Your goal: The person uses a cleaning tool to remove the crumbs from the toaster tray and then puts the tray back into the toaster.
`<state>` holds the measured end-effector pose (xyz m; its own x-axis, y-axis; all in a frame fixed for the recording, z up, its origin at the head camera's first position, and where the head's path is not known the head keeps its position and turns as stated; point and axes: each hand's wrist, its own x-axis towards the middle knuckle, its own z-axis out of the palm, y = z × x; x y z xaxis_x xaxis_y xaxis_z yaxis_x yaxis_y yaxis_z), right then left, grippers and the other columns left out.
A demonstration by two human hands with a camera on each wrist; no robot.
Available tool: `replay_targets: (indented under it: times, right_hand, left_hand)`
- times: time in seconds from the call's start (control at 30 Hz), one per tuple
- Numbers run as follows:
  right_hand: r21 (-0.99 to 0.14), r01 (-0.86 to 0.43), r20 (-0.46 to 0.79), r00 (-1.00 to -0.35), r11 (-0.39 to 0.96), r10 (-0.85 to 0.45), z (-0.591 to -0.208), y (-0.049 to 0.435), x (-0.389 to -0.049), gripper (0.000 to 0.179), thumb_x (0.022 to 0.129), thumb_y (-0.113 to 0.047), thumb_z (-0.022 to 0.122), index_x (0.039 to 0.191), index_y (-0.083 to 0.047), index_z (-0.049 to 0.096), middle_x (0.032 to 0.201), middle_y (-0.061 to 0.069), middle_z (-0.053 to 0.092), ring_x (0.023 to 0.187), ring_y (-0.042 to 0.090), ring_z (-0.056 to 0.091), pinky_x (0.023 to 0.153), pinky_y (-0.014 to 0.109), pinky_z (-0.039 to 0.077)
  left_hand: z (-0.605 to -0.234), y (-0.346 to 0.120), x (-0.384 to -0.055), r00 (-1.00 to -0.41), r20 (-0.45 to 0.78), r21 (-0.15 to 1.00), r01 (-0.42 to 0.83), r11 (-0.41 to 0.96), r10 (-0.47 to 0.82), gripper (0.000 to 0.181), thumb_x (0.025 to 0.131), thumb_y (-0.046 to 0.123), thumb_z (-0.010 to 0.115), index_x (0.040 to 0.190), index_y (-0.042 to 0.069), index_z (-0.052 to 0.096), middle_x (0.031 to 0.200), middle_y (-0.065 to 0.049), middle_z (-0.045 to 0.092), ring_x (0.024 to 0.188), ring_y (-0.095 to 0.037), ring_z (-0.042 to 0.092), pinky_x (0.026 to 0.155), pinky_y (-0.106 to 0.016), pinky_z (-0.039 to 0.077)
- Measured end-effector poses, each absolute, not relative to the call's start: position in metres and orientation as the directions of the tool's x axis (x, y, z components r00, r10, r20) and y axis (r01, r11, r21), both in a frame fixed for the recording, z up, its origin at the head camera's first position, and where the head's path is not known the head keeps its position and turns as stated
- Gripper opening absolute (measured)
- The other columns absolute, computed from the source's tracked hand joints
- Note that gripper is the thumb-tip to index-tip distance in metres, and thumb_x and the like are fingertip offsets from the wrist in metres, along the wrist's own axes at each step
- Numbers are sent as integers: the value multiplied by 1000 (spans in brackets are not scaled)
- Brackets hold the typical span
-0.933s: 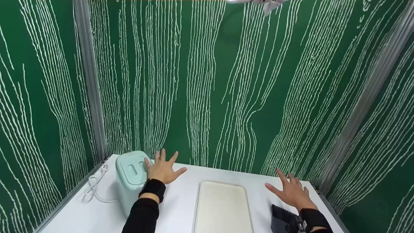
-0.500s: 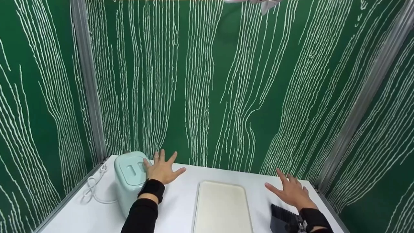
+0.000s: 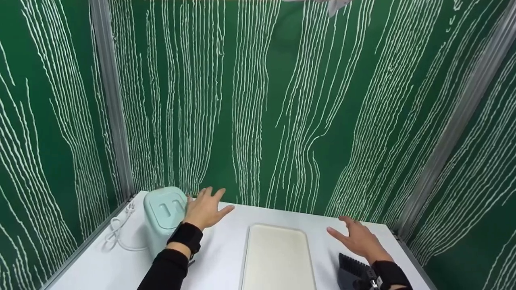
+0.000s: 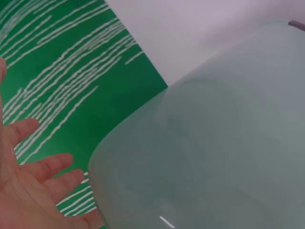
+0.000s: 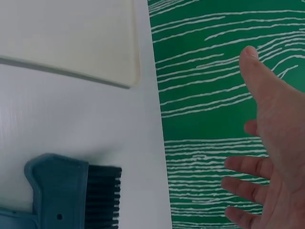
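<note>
A mint-green box-shaped container [image 3: 155, 231] with rounded corners stands at the left of the white table. Two recesses mark its lid [image 3: 171, 211]. My left hand [image 3: 204, 210] hovers by its right side, fingers spread and holding nothing. In the left wrist view the container's smooth wall [image 4: 205, 143] fills much of the frame, close to the fingertips; whether they touch it I cannot tell. On the right, my right hand [image 3: 360, 241] is held in the air with relaxed fingers. Below it lies a brush [image 5: 57, 191] with a dark blue body and black bristles, partly hidden by the wrist in the head view.
Between the hands a cream rectangular tray [image 3: 278, 257] lies on the white table [image 3: 225, 249]. A white cord [image 3: 117, 235] with a plug runs left of the container. Green walls with white wavy lines and grey metal posts [image 3: 113, 96] enclose the table.
Both hands have shifted slightly and their fingers have become less spread. My left forearm has moved a little left and down. The container, tray and brush stay in place.
</note>
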<state>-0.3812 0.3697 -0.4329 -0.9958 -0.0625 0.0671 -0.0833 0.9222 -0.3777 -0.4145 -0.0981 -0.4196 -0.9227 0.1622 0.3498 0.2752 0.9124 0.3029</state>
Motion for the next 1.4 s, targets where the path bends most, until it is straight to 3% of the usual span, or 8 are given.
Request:
replay_targets:
  times: [0.17,0.43,0.73,1.07,1.23,1.4]
  right_hand:
    - [-442,-129,111,-990,888,-88,-434,348,-380,72,103,-62,62,144,-3,61,130,23,72,119,40,70,97,61,57]
    - [-513,-131,123,-989,849,-79,-438,305,-379,48,101,-53,71,125,-11,72,107,4,76,98,19,73,82,47,62]
    - [-588,-276,169,-961,760,-218,-448,258,-367,36,102,-47,72,115,-13,74,96,0,76,81,12,68,71,37,59]
    - [-630,-455,236,-884,630,-403,-468,203,-354,33,104,-46,69,109,-14,74,91,0,76,75,8,67,67,23,55]
    - [-678,-466,228,-868,568,-441,-478,177,-346,29,105,-44,69,108,-15,74,88,-2,75,72,3,64,66,21,53]
    - [-753,-430,186,-865,498,-466,-492,151,-339,26,106,-37,68,107,-12,73,84,-2,74,69,3,65,65,20,54]
  left_hand:
    - [-418,-102,-404,-896,397,258,317,912,199,64,104,55,64,153,15,58,151,-24,58,142,-44,55,109,-74,44]
    - [-416,-111,-382,-835,501,210,374,903,229,55,103,49,69,146,15,63,138,-18,66,130,-39,65,100,-63,50]
    - [-415,-127,-354,-797,560,230,410,883,225,51,103,44,71,145,17,64,138,-14,67,130,-37,65,103,-61,51]
    - [-423,-150,-321,-751,628,228,427,875,203,48,100,38,76,141,17,66,132,-6,70,124,-31,69,99,-55,52]
    - [-435,-162,-308,-731,655,213,423,881,192,44,98,35,78,137,18,69,127,-5,72,121,-28,70,93,-48,54]
    - [-455,-174,-300,-656,729,157,441,884,197,41,91,29,85,129,17,73,121,-4,72,116,-25,69,90,-48,56]
